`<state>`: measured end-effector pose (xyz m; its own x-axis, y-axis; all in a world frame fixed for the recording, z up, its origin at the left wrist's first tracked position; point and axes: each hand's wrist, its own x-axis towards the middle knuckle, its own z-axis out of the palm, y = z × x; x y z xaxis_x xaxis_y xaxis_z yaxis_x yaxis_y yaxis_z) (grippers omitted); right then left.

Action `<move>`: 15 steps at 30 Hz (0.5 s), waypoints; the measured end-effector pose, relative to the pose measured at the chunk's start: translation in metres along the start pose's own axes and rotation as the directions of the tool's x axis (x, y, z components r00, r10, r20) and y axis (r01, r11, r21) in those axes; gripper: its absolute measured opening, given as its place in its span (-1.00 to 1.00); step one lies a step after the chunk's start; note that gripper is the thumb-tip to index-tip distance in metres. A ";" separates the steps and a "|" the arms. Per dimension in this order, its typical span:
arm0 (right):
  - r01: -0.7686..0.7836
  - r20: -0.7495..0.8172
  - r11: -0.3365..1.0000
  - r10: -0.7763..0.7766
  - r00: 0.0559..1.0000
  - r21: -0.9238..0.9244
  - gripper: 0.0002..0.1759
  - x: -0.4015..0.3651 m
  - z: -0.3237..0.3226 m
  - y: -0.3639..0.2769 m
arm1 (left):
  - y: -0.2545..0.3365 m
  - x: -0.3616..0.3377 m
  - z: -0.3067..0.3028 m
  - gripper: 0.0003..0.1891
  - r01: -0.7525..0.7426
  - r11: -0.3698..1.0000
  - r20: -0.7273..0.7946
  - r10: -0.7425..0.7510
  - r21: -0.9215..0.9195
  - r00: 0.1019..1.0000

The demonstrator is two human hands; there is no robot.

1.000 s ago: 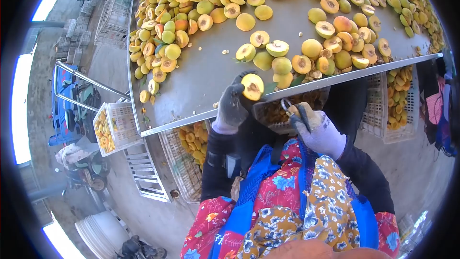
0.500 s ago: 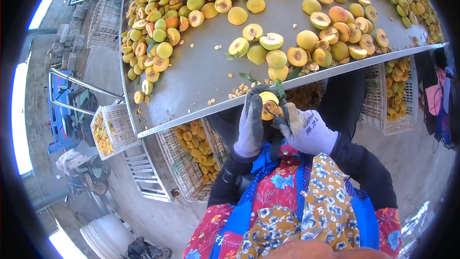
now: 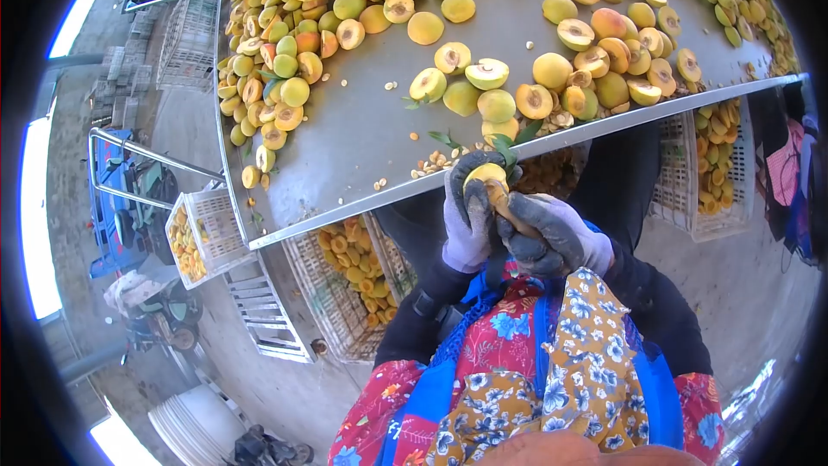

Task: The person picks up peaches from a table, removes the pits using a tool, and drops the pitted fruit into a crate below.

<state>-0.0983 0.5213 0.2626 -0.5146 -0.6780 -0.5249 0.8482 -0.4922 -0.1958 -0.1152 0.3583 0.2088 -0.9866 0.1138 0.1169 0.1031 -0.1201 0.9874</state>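
A peach half (image 3: 486,174), yellow with its cut side turned up toward me, sits in my left hand (image 3: 466,211). That hand wears a grey-palmed, pale lilac glove, its fingers wrapped round the fruit. My right hand (image 3: 556,233), gloved alike, is closed round a slim brown tool (image 3: 509,207) whose tip meets the fruit. The tool's exact kind is partly hidden by the fingers. Both hands are just in front of the metal table's edge (image 3: 345,207). Close by on the table lie a few halved peaches (image 3: 488,74), green leaves (image 3: 503,150) and small pale pits or kernels (image 3: 434,162).
Halved peaches are heaped at the table's back left (image 3: 285,43) and right. Crates of fruit stand beneath the front edge, one left (image 3: 328,311) and one right (image 3: 703,198). A smaller white crate (image 3: 211,224) stands beside a metal-railed cart (image 3: 142,147).
My right hand has rolled over, showing its grey palm side and the brown tool against the peach. My left hand has shifted slightly right and tilted the fruit.
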 end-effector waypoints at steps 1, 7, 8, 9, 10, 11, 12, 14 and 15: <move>-0.047 0.143 0.989 0.027 0.989 0.139 -0.59 0.004 -0.011 0.004 | 0.002 -0.001 0.009 -0.54 0.094 0.939 0.007 -0.097 -0.331 0.995; -0.069 0.244 0.970 0.010 0.970 0.235 -0.56 0.014 -0.032 0.014 | -0.012 0.000 0.001 -0.51 0.284 0.805 0.101 -0.272 -0.521 0.957; 0.030 0.172 0.984 -0.061 0.983 0.176 -0.54 0.009 -0.026 0.012 | -0.013 0.000 -0.001 -0.52 0.286 0.810 0.050 -0.304 -0.513 0.951; 0.125 0.103 0.986 -0.136 0.985 0.110 -0.53 0.001 -0.018 0.008 | -0.013 0.000 -0.003 -0.52 0.290 0.814 -0.001 -0.336 -0.504 0.942; 0.213 0.040 0.976 -0.214 0.976 0.037 -0.51 -0.003 -0.014 0.006 | -0.013 0.000 -0.006 -0.52 0.294 0.817 -0.054 -0.367 -0.496 0.929; 0.224 0.018 0.974 -0.224 0.974 -0.037 -0.51 -0.007 -0.021 0.005 | -0.016 -0.003 -0.013 -0.51 0.326 0.703 -0.005 -0.424 -0.633 0.906; 0.202 -0.038 0.975 -0.206 0.978 -0.097 -0.53 -0.009 -0.029 0.007 | -0.013 -0.005 -0.019 -0.51 0.322 0.654 -0.015 -0.455 -0.684 0.890; 0.136 -0.148 0.967 -0.171 0.974 -0.217 -0.55 -0.008 -0.043 0.010 | -0.006 -0.008 -0.035 -0.51 0.294 0.553 -0.041 -0.514 -0.780 0.857; 0.071 -0.221 0.935 -0.155 0.963 -0.348 -0.63 -0.009 -0.041 0.008 | 0.010 -0.011 -0.046 -0.54 0.318 0.605 -0.061 -0.520 -0.730 0.852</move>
<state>-0.0817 0.5458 0.2319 -0.5993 -0.4555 -0.6583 0.8002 -0.3183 -0.5083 -0.1093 0.3108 0.2129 -0.9017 0.0996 -0.4208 -0.3434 -0.7564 0.5567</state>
